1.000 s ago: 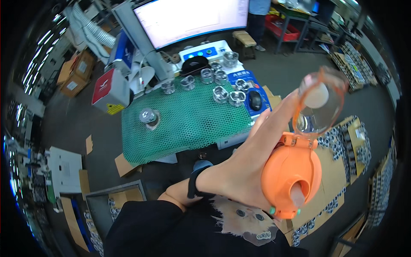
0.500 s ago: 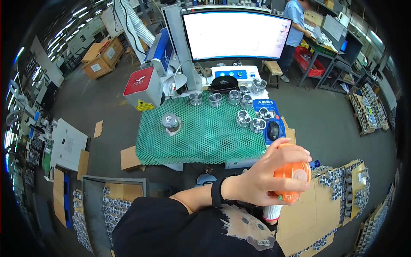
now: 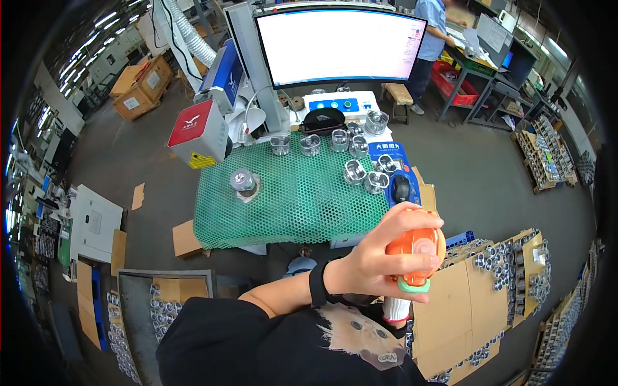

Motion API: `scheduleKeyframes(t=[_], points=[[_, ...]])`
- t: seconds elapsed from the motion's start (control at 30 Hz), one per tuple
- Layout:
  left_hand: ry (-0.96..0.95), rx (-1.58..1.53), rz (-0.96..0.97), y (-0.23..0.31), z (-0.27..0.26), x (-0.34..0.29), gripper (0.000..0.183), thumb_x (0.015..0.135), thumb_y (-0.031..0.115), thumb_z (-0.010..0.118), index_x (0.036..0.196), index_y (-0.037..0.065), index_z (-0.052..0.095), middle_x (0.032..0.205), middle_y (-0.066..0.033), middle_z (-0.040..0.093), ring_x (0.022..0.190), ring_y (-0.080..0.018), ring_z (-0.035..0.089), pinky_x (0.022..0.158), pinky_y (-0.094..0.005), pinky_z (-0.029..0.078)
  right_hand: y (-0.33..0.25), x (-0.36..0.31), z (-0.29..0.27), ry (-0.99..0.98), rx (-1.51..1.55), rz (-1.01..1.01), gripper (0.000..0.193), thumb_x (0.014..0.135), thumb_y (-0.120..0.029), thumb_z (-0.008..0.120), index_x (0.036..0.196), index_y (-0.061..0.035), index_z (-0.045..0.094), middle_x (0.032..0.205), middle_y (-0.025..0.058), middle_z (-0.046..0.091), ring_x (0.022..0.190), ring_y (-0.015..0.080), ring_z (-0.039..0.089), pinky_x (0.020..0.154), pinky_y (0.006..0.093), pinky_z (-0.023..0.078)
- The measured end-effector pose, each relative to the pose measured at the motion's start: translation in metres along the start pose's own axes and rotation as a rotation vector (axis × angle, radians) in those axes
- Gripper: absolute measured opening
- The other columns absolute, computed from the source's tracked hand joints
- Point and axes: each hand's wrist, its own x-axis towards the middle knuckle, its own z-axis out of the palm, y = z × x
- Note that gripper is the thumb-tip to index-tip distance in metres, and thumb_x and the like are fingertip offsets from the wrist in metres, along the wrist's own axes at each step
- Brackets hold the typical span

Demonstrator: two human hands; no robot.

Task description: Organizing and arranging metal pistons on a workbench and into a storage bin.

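My left hand [image 3: 380, 254], with a black band at the wrist, reaches across to the right and is wrapped round an orange see-through bottle [image 3: 407, 243]. A green ring or cap [image 3: 413, 285] shows at the bottle's lower end. The bottle is held up beyond the near right corner of the green mat. Below it, only the white knitted glove cuff [image 3: 395, 310] with a red edge shows of my right hand; its fingers are hidden. On the green mat [image 3: 290, 206] a metal piston [image 3: 242, 180] sits under a red-topped machine head [image 3: 198, 132].
Several pistons [image 3: 354, 172] stand at the mat's right, near a black mouse [image 3: 401, 188]. A monitor [image 3: 341, 48] rises behind a white control box [image 3: 344, 103]. Cardboard [image 3: 463, 302] and rows of pistons lie at the right. A co-worker [image 3: 430, 45] stands at a far bench.
My left hand has moved slightly left with the bottle, and more of the green part shows. The whole view has shifted a little. The pistons stay in place on the mat.
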Motion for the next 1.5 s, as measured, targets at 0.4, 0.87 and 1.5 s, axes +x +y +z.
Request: scheduleKeyframes(t=[0.4,0.87,1.5], points=[[-0.016,-0.044,-0.263,-0.019,-0.033,0.002,0.060,0.070,0.018,0.088,0.121,0.009,0.058,0.134,-0.0174,0.047,0.129,-0.0382,0.048,0.106,-0.0447,0.042,0.004,0.012,-0.002,0.035,-0.106,0.065,0.052,0.081,-0.015,0.081,0.126,0.0035,0.063,0.113,0.0114,0.072,0.100,0.0224,0.070,0.087,0.0333,0.055],[0.138,0.707,-0.668,-0.112,-0.132,-0.025,0.058,0.058,0.024,0.092,0.106,0.008,0.064,0.113,-0.0115,0.058,0.105,-0.0306,0.060,0.093,-0.0416,0.050,0.000,0.080,0.049,0.070,-0.482,0.064,0.024,0.085,-0.024,0.072,0.099,-0.0048,0.073,0.079,0.0177,0.070,0.072,0.0321,0.071,0.064,0.0356,0.053],[-0.412,0.976,-0.537,-0.293,-0.194,-0.092,0.079,0.062,0.011,0.091,0.132,0.006,0.055,0.145,-0.0175,0.048,0.132,-0.0388,0.047,0.112,-0.0460,0.037,-0.001,0.023,-0.013,0.370,-0.628,0.161,0.039,0.095,-0.045,0.055,0.090,-0.0101,0.071,0.073,0.0163,0.066,0.071,0.0343,0.069,0.062,0.0431,0.053]])
